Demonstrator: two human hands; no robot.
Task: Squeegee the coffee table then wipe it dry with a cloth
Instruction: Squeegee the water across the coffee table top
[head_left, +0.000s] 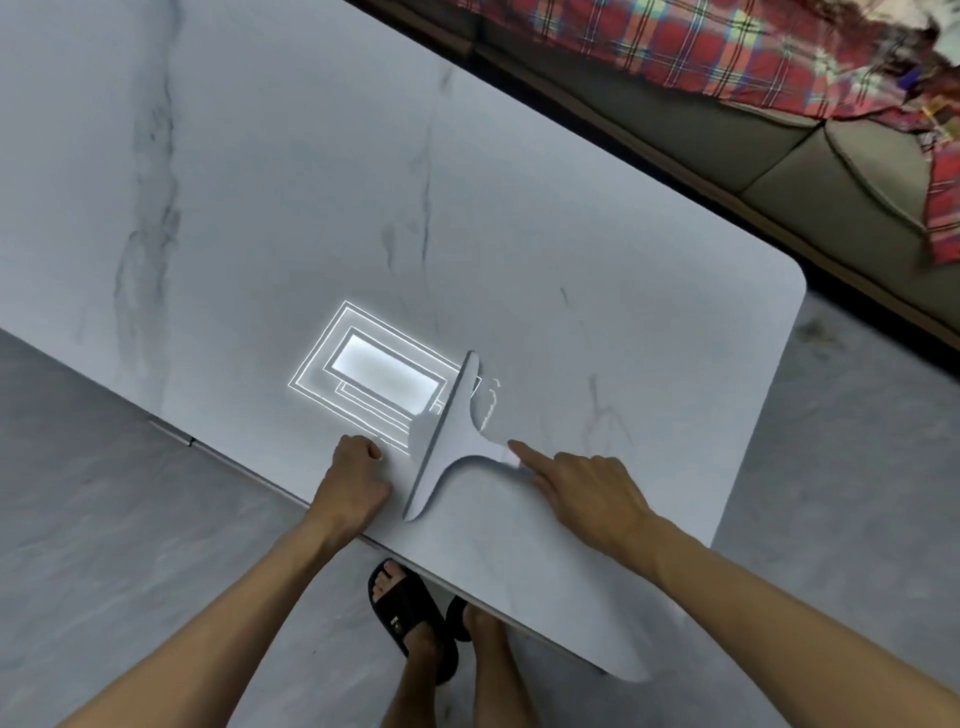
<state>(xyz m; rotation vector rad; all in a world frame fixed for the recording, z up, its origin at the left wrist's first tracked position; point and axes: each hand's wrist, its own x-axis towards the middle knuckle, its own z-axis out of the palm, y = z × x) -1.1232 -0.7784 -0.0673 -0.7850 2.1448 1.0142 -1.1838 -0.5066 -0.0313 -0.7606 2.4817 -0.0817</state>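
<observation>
Head view: table (311, 182) spreads beneath both hands. Squeegee (451, 447) lies on it between them. Right hand (589, 491) grips its handle, forefinger straight; left hand (353, 480) rests fisted at the near edge, holding nothing.

A plaid blanket (727, 47) is draped over a sofa (769, 156) at one o'clock. A black sandal (410, 618) is seen on the grey floor (130, 519) at six o'clock.

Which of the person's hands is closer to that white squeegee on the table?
Right. The right hand grips the squeegee by its handle; the left hand rests curled on the coffee table beside the blade's near end.
</observation>
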